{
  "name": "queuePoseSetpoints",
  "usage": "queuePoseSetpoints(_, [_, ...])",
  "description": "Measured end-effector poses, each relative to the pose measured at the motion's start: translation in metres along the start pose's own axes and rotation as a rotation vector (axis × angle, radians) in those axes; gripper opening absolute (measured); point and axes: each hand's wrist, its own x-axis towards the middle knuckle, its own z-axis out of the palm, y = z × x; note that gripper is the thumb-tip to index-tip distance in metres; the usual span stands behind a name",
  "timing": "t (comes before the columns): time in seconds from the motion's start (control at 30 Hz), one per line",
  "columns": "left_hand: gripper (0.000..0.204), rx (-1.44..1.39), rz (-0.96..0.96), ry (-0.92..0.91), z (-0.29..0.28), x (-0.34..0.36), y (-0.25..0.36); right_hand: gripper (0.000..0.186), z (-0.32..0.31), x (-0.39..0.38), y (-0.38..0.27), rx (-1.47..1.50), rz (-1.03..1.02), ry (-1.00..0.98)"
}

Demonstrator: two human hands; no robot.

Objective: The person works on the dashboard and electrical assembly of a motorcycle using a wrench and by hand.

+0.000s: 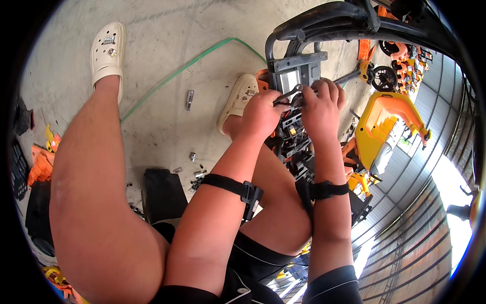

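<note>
My left hand (260, 114) is closed on a dark metal spanner (289, 93), whose end reaches into the machine between my hands. My right hand (322, 106) has its fingers curled at the spanner’s end and the parts beside it; what they grip is hidden. Above both hands is a silver, finned box (287, 80) in the black tubular frame (316, 25) of a partly stripped vehicle. Below them hang black brackets and wiring (292, 143), partly behind my forearms.
On the concrete floor (152, 61) lie a green strap (202, 54), a long socket (190, 100), smaller metal pieces (193, 156) and black panels (163, 195) between my legs. Yellow and orange bodywork (379, 121) and several wheels (383, 79) stand at the right. Orange scraps (39, 164) lie far left.
</note>
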Motion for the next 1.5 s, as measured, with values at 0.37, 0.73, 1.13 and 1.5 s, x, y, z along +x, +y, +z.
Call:
queuePoseSetpoints(0.37, [0.018,0.042,0.124,0.019,-0.006,-0.002,0.001,0.035,0.008,-0.007,0.018,0.055,0.437,-0.354])
queuePoseSetpoints(0.73, [0.014,0.147,0.255,0.117,0.006,-0.002,-0.010,0.067,0.034,-0.067,0.034,0.581,0.524,-0.440])
queuePoseSetpoints(1.13, [0.020,-0.032,0.120,0.086,-0.001,-0.007,-0.008,0.036,0.006,-0.012,-0.032,0.265,0.265,-0.395])
queuePoseSetpoints(1.5, [0.027,0.220,-0.096,0.238,-0.031,-0.025,-0.040,0.035,0.000,-0.009,-0.050,0.265,0.401,-0.392])
